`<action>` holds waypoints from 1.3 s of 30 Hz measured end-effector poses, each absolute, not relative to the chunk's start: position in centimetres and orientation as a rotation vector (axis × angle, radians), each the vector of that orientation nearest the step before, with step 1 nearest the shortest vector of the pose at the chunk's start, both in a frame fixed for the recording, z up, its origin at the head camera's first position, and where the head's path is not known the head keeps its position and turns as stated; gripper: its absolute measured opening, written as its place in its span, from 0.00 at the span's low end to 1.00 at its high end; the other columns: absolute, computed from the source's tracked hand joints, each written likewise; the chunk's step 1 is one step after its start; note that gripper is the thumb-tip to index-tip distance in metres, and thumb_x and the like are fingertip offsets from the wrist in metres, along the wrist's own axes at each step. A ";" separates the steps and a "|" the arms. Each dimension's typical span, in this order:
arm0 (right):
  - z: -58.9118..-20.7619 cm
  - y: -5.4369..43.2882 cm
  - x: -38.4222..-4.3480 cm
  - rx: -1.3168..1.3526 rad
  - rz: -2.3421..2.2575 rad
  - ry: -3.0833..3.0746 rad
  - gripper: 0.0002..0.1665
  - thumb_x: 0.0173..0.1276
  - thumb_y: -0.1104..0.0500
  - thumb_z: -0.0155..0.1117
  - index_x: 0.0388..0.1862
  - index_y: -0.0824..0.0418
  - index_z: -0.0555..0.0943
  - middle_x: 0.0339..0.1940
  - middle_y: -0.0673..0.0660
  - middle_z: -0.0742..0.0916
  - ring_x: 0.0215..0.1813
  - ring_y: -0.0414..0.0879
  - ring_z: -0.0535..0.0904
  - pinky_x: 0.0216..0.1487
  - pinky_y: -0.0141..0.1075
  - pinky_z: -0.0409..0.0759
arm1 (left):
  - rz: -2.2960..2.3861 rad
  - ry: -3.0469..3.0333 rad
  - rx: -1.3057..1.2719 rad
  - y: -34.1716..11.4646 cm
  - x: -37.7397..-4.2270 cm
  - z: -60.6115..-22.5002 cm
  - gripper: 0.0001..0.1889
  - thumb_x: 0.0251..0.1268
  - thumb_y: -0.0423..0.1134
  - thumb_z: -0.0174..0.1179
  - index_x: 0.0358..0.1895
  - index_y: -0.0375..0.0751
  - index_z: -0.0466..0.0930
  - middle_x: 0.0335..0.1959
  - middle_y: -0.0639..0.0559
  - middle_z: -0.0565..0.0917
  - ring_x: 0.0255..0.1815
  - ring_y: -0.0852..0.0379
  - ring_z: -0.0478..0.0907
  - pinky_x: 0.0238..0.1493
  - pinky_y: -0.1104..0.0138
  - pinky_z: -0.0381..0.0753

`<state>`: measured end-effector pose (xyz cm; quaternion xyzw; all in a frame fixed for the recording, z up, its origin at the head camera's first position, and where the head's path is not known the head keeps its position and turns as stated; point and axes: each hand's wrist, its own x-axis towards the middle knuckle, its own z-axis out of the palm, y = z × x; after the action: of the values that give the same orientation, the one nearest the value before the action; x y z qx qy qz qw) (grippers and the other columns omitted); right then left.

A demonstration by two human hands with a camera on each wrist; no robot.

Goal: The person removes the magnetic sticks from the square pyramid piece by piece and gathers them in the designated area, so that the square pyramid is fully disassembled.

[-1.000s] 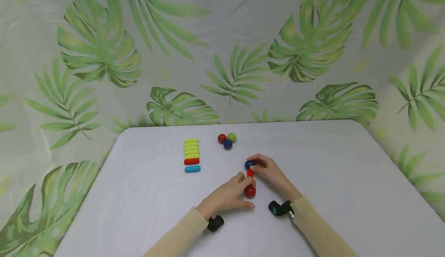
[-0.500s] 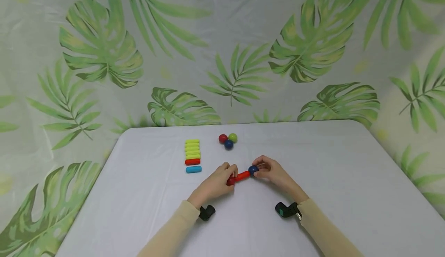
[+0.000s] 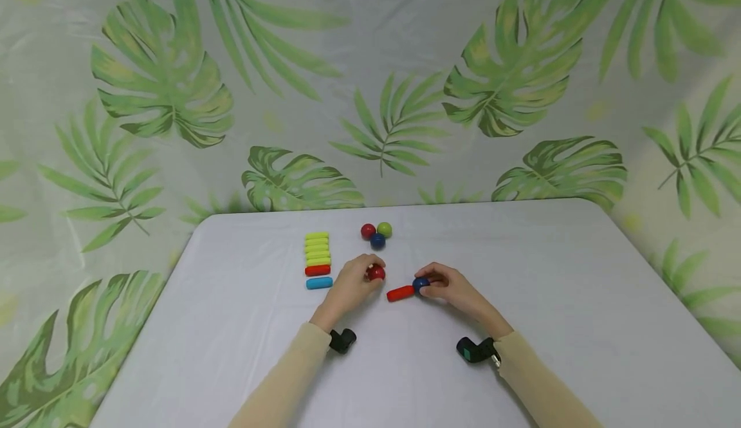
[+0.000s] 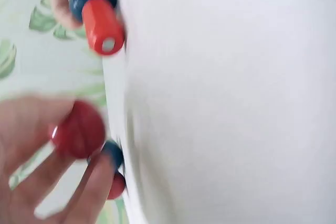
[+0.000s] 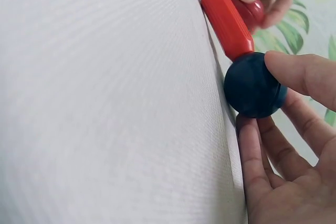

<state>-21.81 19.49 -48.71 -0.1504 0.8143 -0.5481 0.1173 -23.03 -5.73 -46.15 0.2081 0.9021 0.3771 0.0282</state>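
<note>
My left hand (image 3: pixel 350 285) pinches a shiny red ball (image 3: pixel 376 272) between thumb and fingers. My right hand (image 3: pixel 454 289) holds a dark blue ball (image 3: pixel 420 284) close to the tabletop. Joined to that blue ball is a red rod (image 3: pixel 401 293), which points left toward my other hand. In the left wrist view the rod's free end (image 4: pixel 107 44) shows a small pale disc at its centre. A gap separates the red ball from the rod. In the right wrist view my thumb and fingers lie around the blue ball (image 5: pixel 255 85).
Behind my hands sit a second red ball (image 3: pixel 368 231), a green ball (image 3: pixel 384 229) and a second blue ball (image 3: pixel 377 241), clustered. To the left lies a column of several yellow rods (image 3: pixel 317 248), a red rod (image 3: pixel 318 270) and a blue rod (image 3: pixel 319 283). White cloth covers the table (image 3: pixel 521 273).
The red ball has come off the red rod and moved up and left with my left hand. Earlier, both hands swung the joined piece from lengthwise to nearly crosswise. The blue ball stays on the rod.
</note>
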 end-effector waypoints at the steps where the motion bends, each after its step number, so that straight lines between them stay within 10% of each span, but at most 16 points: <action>1: -48.7 19.5 -21.8 -0.440 -1.607 2.384 0.19 0.65 0.60 0.66 0.53 0.64 0.78 0.49 0.59 0.81 0.47 0.50 0.74 0.50 0.39 0.73 | 1.261 2.791 0.568 -5.8 -23.4 -46.1 0.14 0.62 0.31 0.63 0.50 0.41 0.77 0.46 0.49 0.79 0.42 0.53 0.75 0.44 0.64 0.78; 18: -48.5 19.4 -21.5 -0.429 -1.643 2.371 0.19 0.64 0.59 0.66 0.53 0.64 0.79 0.47 0.58 0.82 0.47 0.50 0.75 0.50 0.38 0.73 | 1.322 2.944 0.210 -5.2 -28.1 -47.0 0.13 0.63 0.32 0.61 0.49 0.38 0.73 0.48 0.40 0.71 0.50 0.44 0.69 0.51 0.56 0.75; 29: -48.3 19.7 -21.5 -0.430 -1.640 2.378 0.19 0.67 0.60 0.64 0.55 0.65 0.77 0.49 0.59 0.82 0.49 0.51 0.76 0.53 0.42 0.73 | 0.900 2.590 0.971 -2.9 -22.4 -46.1 0.16 0.63 0.38 0.63 0.53 0.48 0.72 0.44 0.51 0.73 0.45 0.56 0.70 0.47 0.67 0.73; 39: -48.1 19.1 -21.3 -0.445 -1.632 2.386 0.18 0.66 0.60 0.65 0.53 0.65 0.78 0.48 0.60 0.82 0.49 0.51 0.76 0.53 0.43 0.72 | 0.554 2.842 1.063 -2.3 -21.5 -45.9 0.14 0.62 0.32 0.62 0.50 0.49 0.78 0.35 0.52 0.76 0.34 0.57 0.70 0.40 0.69 0.74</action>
<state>-21.26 19.11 -48.10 -0.1513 0.8111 -0.5546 0.1082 -21.49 -2.28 -45.87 0.3445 0.9210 0.1797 0.0285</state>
